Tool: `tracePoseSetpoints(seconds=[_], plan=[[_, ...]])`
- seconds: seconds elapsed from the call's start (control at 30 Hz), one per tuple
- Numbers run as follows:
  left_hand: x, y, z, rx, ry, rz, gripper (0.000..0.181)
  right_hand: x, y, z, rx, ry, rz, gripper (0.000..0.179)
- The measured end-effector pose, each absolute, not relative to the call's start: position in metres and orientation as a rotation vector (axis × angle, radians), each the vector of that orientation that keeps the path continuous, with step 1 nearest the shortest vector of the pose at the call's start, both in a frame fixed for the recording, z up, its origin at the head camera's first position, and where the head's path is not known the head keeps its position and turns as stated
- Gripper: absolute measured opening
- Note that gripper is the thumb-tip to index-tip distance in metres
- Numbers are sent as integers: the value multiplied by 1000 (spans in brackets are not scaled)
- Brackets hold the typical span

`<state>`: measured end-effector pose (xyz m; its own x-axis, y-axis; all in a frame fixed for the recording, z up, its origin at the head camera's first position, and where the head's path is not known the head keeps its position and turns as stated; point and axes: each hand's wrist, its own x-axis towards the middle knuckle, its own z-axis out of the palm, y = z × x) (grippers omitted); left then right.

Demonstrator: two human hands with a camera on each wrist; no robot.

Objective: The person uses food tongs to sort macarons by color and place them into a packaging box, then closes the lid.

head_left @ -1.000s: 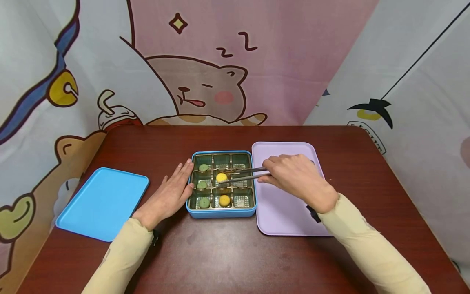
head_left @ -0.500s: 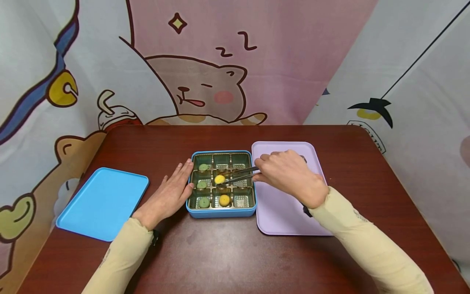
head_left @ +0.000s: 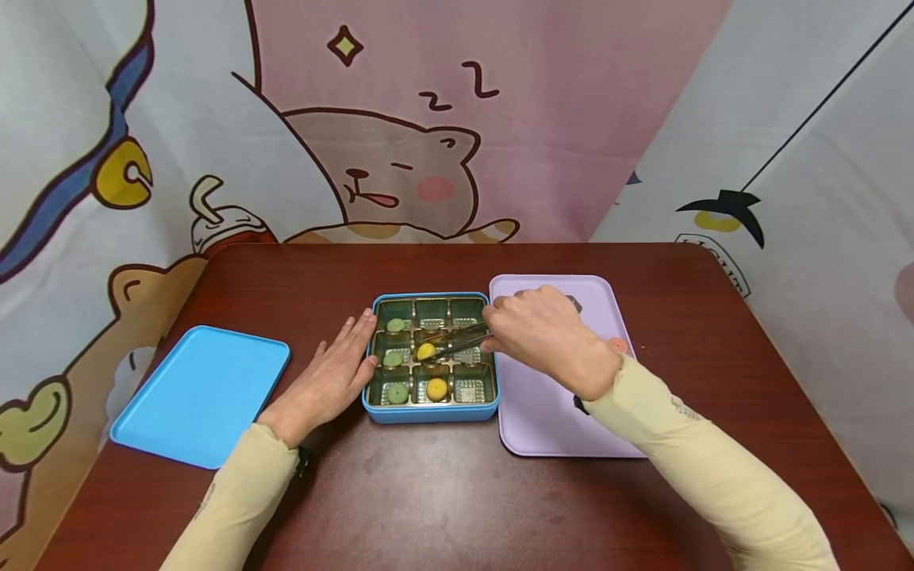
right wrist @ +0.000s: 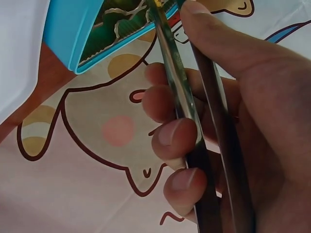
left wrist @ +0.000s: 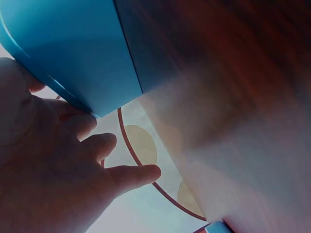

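My left hand rests with straight fingers against the left side of a blue box. A golden insert divides the box into square compartments. In my right hand I hold metal tongs, fingers curled round both arms in the right wrist view. The tong tips are at a small yellow round cake-like piece, low in the middle compartment. A second yellow piece sits in the front middle compartment. Green round pieces occupy the left column, one per compartment.
A lilac tray lies right of the box, beneath my right hand. On it a pink round piece shows beside my wrist. A flat blue lid lies at the left of the brown table. A printed curtain hangs behind.
My right hand has moved left, bringing the tongs and yellow piece slightly left and lower in the middle compartment. The pink piece has come into sight. My left hand has stayed put.
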<state>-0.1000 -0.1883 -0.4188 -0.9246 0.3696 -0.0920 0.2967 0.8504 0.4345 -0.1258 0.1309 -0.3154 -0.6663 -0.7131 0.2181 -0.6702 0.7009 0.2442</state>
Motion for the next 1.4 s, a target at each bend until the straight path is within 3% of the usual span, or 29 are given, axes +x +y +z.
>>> tracePoseSetpoints(seconds=[0.33, 0.9, 1.2, 1.4], plan=[[-100, -188, -419, 524, 2861, 625, 67, -122, 145, -321, 1043, -2592, -171, 46], [-99, -189, -420, 522, 2864, 634, 68, -102, 213, -343, 919, -2576, 136, 47], [-100, -189, -420, 529, 2857, 639, 68, -84, 248, -347, 757, -2647, 206, 72], [-100, -190, -420, 526, 2855, 646, 68, -71, 275, -351, 689, -2636, 251, 73]])
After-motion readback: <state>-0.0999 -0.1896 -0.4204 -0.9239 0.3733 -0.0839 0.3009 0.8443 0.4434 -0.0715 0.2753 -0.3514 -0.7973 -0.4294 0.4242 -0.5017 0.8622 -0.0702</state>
